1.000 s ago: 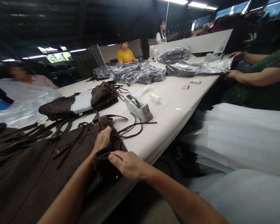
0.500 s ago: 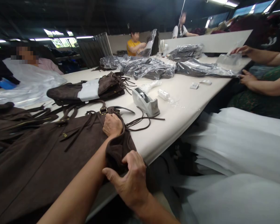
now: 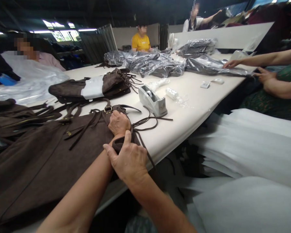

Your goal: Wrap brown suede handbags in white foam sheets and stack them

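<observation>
A dark brown suede handbag lies on its side across the near left of the table, with its handles and strings toward the far side. My left hand is closed on the bag's right end, by a strap buckle; its fingertips are hidden. Beside that wrist, my right hand grips a folded flap of the bag's side, bent toward my left forearm. Its thumb and index finger show, while the other fingers curl out of sight. Thin brown cords trail beyond my hands.
Behind the bag stands a grey tape dispenser, near crumpled plastic. Another brown bag wears a white band. Plastic-wrapped bags lie farther back. White sheets are stacked at right. A co-worker's hands touch a wrapped bag.
My right hand has moved up and slightly left, bringing the bag's side flap to my left wrist. My left hand stays on the bag. The co-worker at right has reached over a wrapped bag.
</observation>
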`<state>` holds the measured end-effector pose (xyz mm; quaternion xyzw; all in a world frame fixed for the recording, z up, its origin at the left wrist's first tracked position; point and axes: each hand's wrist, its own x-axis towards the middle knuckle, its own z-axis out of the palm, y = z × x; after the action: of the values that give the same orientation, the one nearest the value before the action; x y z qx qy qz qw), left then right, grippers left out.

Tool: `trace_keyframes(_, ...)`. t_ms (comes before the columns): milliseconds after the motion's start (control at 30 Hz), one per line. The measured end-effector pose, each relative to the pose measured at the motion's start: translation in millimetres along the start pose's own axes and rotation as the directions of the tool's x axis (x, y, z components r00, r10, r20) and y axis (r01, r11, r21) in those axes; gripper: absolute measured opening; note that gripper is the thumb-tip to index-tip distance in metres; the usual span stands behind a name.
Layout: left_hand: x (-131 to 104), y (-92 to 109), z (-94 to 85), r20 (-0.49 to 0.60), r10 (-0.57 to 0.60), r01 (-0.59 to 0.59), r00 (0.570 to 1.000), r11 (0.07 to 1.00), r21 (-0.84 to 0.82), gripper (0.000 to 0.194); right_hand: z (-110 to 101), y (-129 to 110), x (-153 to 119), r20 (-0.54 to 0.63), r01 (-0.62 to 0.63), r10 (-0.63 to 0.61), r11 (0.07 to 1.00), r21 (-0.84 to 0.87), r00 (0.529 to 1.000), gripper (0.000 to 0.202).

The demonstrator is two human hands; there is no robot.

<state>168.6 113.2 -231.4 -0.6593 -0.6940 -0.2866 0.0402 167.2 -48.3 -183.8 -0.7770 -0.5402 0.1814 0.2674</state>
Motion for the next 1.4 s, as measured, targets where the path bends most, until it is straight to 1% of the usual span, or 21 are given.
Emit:
trace_keyframes(67, -2, 1, -1.0, -0.007, 0.016, -0.016, 1.000, 1.000, 0.007, 0.025, -4, 9, -1, 0.031, 0.104, -0.104, 0.995, 0.006, 0.994, 0.075)
trace_keyframes(133, -2, 1, -1.8, -0.007, 0.028, -0.028, 1.000, 1.000, 0.007, 0.025, -12, 25, 1, 0.094, 0.274, -0.280, 0.959, 0.070, 0.955, 0.062)
trace_keyframes(200, -3, 0, -2.6, 0.000, 0.036, -0.036, 0.999, 0.999, 0.001, 0.025, -26, 41, 8, 0.179, 0.429, -0.456, 0.887, 0.172, 0.872, 0.058)
trace_keyframes(267, -2, -1, -3.6, 0.014, 0.050, -0.050, 0.999, 0.999, -0.009, 0.025, -41, 51, 22, 0.306, 0.506, -0.564, 0.825, 0.251, 0.767, 0.067)
trace_keyframes(367, -2, -2, -5.8, 0.041, 0.075, -0.074, 0.996, 0.997, -0.029, 0.027, -57, 52, 53, 0.544, 0.490, -0.596, 0.801, 0.345, 0.591, 0.087)
trace_keyframes(433, -2, -2, -7.1, 0.059, 0.080, -0.078, 0.995, 0.996, -0.039, 0.026, -60, 48, 73, 0.675, 0.380, -0.560, 0.827, 0.415, 0.481, 0.091)
trace_keyframes(467, -2, -2, -7.5, 0.066, 0.079, -0.076, 0.995, 0.996, -0.042, 0.026, -60, 46, 81, 0.722, 0.312, -0.533, 0.845, 0.433, 0.441, 0.089)
trace_keyframes(533, -1, -3, -7.8, 0.074, 0.081, -0.077, 0.994, 0.996, -0.047, 0.025, -58, 43, 91, 0.783, 0.217, -0.480, 0.877, 0.428, 0.396, 0.082)
trace_keyframes(600, -1, -3, -7.5, 0.077, 0.090, -0.087, 0.993, 0.995, -0.048, 0.025, -58, 43, 93, 0.785, 0.247, -0.459, 0.888, 0.388, 0.416, 0.070)
trace_keyframes(667, -1, -4, -7.3, 0.077, 0.100, -0.097, 0.992, 0.994, -0.048, 0.026, -58, 47, 86, 0.715, 0.399, -0.485, 0.865, 0.306, 0.504, 0.055)
trace_keyframes(767, -2, -4, -7.4, 0.071, 0.090, -0.087, 0.993, 0.995, -0.044, 0.026, -55, 58, 64, 0.508, 0.627, -0.562, 0.777, 0.054, 0.652, 0.041)
trace_keyframes(833, -2, -4, -7.7, 0.066, 0.072, -0.070, 0.995, 0.997, -0.041, 0.027, -48, 68, 48, 0.365, 0.707, -0.630, 0.696, -0.125, 0.685, 0.033)
trace_keyframes(867, -3, -4, -7.8, 0.065, 0.065, -0.062, 0.996, 0.997, -0.040, 0.026, -44, 72, 41, 0.295, 0.738, -0.678, 0.644, -0.201, 0.673, 0.027)
trace_keyframes(900, -3, -4, -7.8, 0.065, 0.059, -0.057, 0.996, 0.998, -0.038, 0.026, -39, 77, 36, 0.220, 0.765, -0.736, 0.586, -0.266, 0.640, 0.021)
trace_keyframes(1000, -2, -4, -7.2, 0.073, 0.045, -0.043, 0.996, 0.999, -0.028, 0.025, -23, 88, 28, 0.021, 0.812, -0.873, 0.444, -0.378, 0.487, 0.019)
trace_keyframes(1067, -1, -4, -6.2, 0.081, 0.033, -0.032, 0.996, 0.999, -0.015, 0.025, -16, 95, 27, -0.035, 0.845, -0.913, 0.390, -0.366, 0.406, 0.021)
trace_keyframes(1100, -1, -3, -5.6, 0.086, 0.027, -0.026, 0.996, 1.000, -0.007, 0.026, -14, 98, 26, -0.039, 0.862, -0.923, 0.373, -0.342, 0.384, 0.022)
trace_keyframes(1167, 1, -2, -4.5, 0.100, 0.011, -0.012, 0.995, 1.000, 0.008, 0.026, -12, 104, 22, -0.012, 0.882, -0.921, 0.377, -0.281, 0.390, 0.023)
trace_keyframes(1267, 5, -1, -4.1, 0.132, -0.023, 0.022, 0.991, 1.000, 0.013, 0.028, -15, 109, 10, 0.016, 0.869, -0.885, 0.454, -0.196, 0.466, 0.036)
trace_keyframes(1333, 7, -1, -5.0, 0.160, -0.049, 0.049, 0.986, 0.999, 0.003, 0.031, -16, 105, 1, -0.019, 0.844, -0.857, 0.512, -0.159, 0.515, 0.041)
trace_keyframes(1400, 10, -1, -6.9, 0.188, -0.068, 0.072, 0.980, 0.997, -0.013, 0.039, -13, 96, -6, -0.098, 0.811, -0.826, 0.563, -0.161, 0.554, 0.036)
